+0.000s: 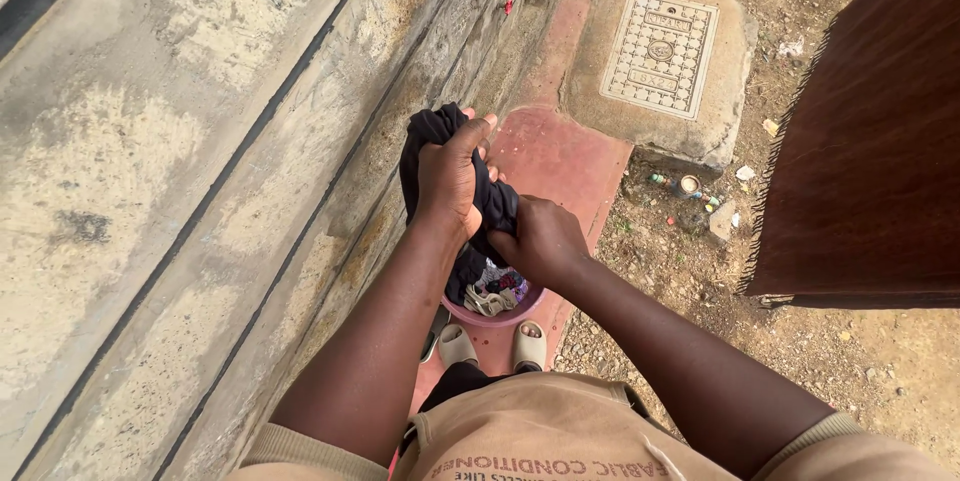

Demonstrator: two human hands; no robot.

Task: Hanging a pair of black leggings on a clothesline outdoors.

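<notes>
Both hands are clenched on a dark, limp cloth garment (470,181), held in the air above a small pink plastic basin (497,318) of mixed laundry on the red paved strip (560,156) beside a concrete wall (200,191). The left hand (452,179) grips the bunched upper part; the right hand (540,241) clamps the lower part. The fabric looks soft and floppy, probably wet and so heavier, though that is hard to confirm. It is best gripped in gathered handfuls, as here.

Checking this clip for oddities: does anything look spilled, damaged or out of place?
Only small litter scattered on the dirt beside the concrete cover. Both hands, left and right, grip a dark cloth over the pink basin; nothing spilled.
</notes>
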